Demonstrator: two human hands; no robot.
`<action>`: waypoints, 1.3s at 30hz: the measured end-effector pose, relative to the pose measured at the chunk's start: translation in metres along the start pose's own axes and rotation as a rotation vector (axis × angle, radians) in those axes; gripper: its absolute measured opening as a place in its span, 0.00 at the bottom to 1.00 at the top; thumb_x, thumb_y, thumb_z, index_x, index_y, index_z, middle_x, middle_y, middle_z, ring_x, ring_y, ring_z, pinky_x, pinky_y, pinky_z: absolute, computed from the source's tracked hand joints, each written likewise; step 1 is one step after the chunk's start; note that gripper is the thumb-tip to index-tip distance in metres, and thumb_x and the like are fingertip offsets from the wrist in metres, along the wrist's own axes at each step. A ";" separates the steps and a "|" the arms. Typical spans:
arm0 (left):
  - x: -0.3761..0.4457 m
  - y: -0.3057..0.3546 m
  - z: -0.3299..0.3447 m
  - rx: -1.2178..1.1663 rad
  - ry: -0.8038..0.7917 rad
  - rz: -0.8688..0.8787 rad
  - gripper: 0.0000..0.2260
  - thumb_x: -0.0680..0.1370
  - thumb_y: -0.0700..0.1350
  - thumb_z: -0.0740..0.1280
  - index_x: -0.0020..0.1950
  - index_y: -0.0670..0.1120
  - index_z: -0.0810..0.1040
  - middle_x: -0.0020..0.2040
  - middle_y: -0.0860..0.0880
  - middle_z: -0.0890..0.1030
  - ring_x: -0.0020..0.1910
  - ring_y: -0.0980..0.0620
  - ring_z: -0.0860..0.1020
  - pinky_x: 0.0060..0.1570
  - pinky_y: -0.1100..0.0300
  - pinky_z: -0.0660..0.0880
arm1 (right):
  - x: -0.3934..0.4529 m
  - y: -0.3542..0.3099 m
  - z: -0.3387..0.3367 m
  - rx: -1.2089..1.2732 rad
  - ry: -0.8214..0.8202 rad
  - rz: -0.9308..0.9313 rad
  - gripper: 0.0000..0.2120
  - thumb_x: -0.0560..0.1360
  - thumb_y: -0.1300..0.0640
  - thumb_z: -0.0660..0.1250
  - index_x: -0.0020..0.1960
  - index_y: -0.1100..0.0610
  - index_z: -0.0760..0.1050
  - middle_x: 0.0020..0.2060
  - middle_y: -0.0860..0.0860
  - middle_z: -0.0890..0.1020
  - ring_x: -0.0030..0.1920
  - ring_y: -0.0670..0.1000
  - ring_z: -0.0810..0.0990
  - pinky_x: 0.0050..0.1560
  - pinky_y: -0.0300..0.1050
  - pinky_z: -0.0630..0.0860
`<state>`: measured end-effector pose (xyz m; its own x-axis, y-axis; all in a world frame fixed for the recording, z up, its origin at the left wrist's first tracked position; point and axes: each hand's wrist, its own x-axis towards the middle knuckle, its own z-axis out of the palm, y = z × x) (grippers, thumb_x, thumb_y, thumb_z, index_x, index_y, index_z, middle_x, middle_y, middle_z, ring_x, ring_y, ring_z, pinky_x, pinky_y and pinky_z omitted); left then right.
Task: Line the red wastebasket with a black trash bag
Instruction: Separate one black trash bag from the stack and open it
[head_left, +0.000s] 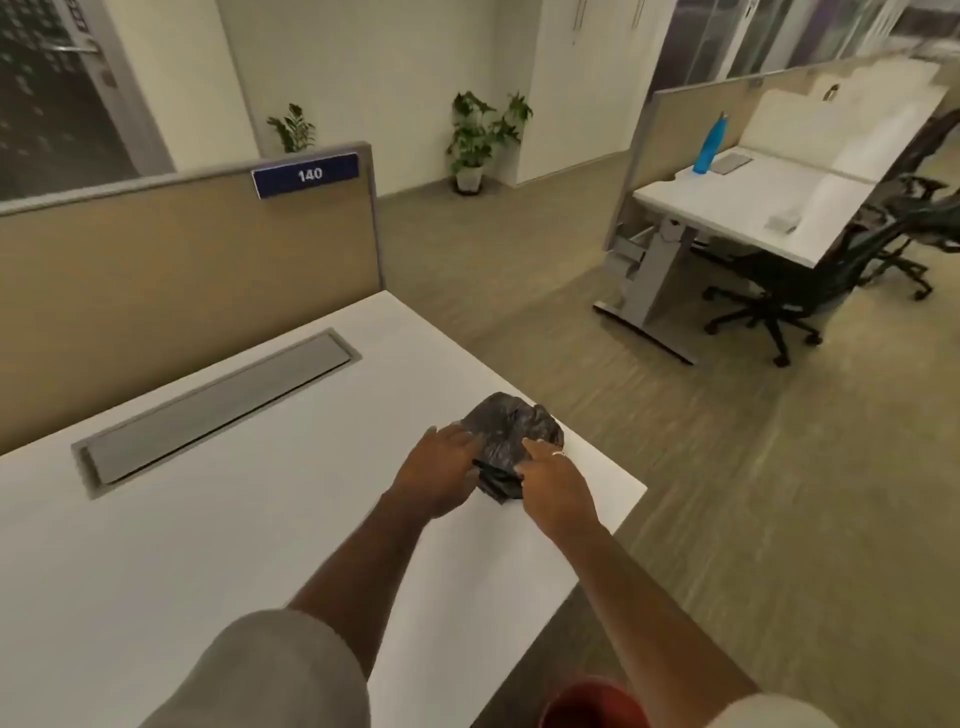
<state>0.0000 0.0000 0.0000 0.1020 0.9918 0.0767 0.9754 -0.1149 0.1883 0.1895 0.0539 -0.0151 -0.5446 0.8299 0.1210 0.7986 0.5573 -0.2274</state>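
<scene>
The left hand (441, 470) and the right hand (553, 488) meet just right of the frame's centre, both laid on a crumpled black bag (511, 441). The left hand's fingers curl against the bag's left side; the right hand presses on its near right edge with one finger stretched forward over the plastic. Whether either hand has truly closed on the film or only rests on it I cannot tell, since the fingertips are partly hidden in the folds. The bag lies wadded on the white tabletop (260, 519), close to its right-hand edge, with bare floor beyond. The red wastebasket (592, 701) shows only as a slice of rim at the bottom edge of the frame, below the right forearm and off the tabletop, well apart from the bag. My reading is that the bag is not yet opened, so the lining proper has not begun. The chief risk from here is the bag itself: thin film, bunched tight, tends to cling to itself, and a pull on the wrong fold could tear it or leave the mouth unfound. Lying so near the edge, it could also slide off to the floor if nudged rather than gripped.
</scene>
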 end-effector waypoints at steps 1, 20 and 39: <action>0.002 -0.002 0.005 -0.009 -0.036 -0.007 0.18 0.78 0.49 0.61 0.66 0.47 0.76 0.68 0.48 0.78 0.72 0.45 0.71 0.69 0.47 0.67 | 0.000 0.003 0.005 -0.016 -0.089 0.028 0.13 0.74 0.64 0.68 0.58 0.62 0.83 0.72 0.58 0.73 0.72 0.61 0.71 0.69 0.53 0.72; 0.000 -0.022 0.018 -0.110 0.000 -0.049 0.22 0.79 0.48 0.63 0.73 0.48 0.71 0.74 0.47 0.73 0.75 0.46 0.68 0.76 0.47 0.62 | 0.007 0.010 0.024 -0.124 -0.053 0.020 0.16 0.65 0.71 0.74 0.53 0.66 0.81 0.45 0.61 0.85 0.48 0.62 0.84 0.53 0.54 0.82; -0.031 0.012 -0.095 -0.835 0.333 -0.354 0.11 0.79 0.53 0.66 0.41 0.50 0.81 0.38 0.50 0.84 0.37 0.52 0.82 0.38 0.61 0.78 | -0.018 -0.057 -0.177 0.700 0.337 0.091 0.22 0.77 0.66 0.66 0.69 0.55 0.75 0.64 0.44 0.79 0.64 0.40 0.77 0.64 0.35 0.75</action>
<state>-0.0102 -0.0371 0.0925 -0.3571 0.9248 0.1313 0.4721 0.0574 0.8797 0.1991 0.0113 0.1670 -0.2881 0.8972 0.3347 0.4279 0.4333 -0.7931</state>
